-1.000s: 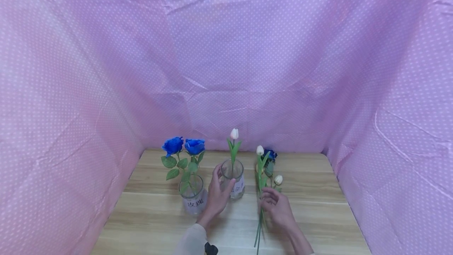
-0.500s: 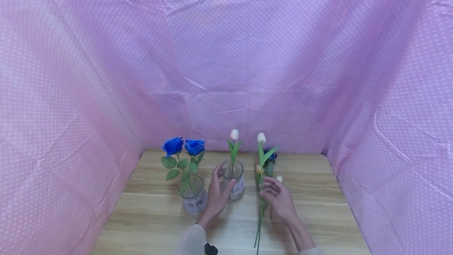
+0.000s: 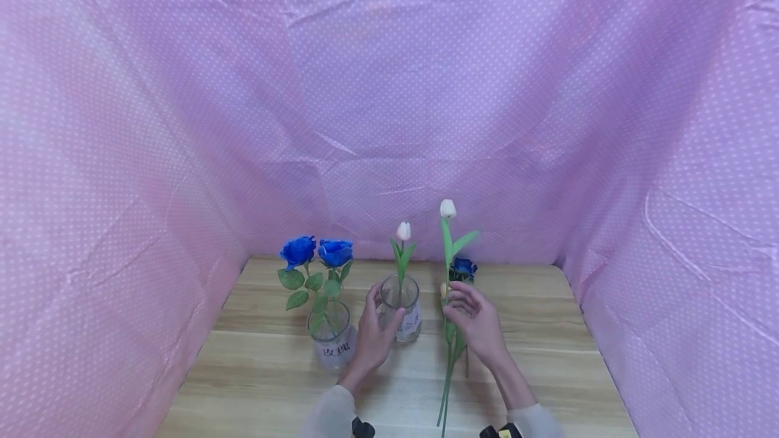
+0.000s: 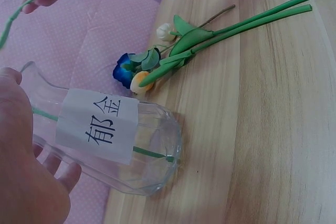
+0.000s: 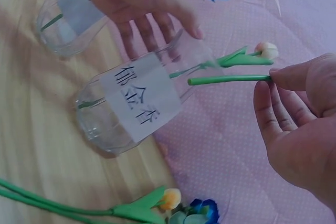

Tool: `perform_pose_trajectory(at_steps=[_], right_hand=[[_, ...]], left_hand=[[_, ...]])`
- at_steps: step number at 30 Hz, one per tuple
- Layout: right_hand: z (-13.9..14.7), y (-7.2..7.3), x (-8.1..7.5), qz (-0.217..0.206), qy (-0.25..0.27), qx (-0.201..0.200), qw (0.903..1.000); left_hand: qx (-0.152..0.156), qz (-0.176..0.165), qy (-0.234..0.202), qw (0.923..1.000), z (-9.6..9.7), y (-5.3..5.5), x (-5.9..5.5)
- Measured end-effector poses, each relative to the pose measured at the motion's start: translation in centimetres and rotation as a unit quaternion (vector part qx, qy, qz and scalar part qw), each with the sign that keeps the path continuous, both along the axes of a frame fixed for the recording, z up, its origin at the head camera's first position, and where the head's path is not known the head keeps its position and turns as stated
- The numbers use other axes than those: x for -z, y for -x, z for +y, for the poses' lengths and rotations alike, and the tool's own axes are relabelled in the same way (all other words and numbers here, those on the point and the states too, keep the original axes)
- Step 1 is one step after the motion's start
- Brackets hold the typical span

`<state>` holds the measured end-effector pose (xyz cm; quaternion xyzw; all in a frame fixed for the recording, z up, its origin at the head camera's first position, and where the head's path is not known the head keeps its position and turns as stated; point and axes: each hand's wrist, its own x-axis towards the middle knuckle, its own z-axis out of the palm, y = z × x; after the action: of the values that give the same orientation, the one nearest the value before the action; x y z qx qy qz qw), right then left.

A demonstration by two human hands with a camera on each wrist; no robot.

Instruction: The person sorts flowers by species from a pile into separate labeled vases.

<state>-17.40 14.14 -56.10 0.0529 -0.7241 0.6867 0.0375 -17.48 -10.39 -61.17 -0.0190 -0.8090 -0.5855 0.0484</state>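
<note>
Head view: the right hand (image 3: 479,324) pinches a white, green-stemmed tulip (image 3: 447,238), roughly upright beside the clear, paper-labelled glass vase (image 3: 409,323) the left hand (image 3: 377,333) grips. The tulip seems light and bendable, best pinched low on its stem (image 5: 228,80).

Two inscriptions noted, both in black Chinese characters. Item one: white label (image 5: 140,95) on the glass vase (image 3: 409,297) standing toward the table's (image 3: 243,384) far edge, midway between its left and right edges. Reads 郁金香, complete in the right wrist view; the left wrist view shows 郁 and 金 only. Item two: pale label (image 3: 335,350) on the second vase (image 3: 328,327), nearer the table's left edge. Small in the head view, appears to read 玫瑰; in the right wrist view, mostly covered by the left hand (image 5: 140,2).
</note>
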Motion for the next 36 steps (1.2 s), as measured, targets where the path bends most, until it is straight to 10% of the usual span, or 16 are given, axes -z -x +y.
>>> perform_pose_trajectory(at_steps=[36], right_hand=[[-5.4,6.6,-4.4,0.127,0.004,0.058,0.9903]], left_hand=[[0.009,0.008,-0.002,0.9999,-0.2,0.2,0.1]])
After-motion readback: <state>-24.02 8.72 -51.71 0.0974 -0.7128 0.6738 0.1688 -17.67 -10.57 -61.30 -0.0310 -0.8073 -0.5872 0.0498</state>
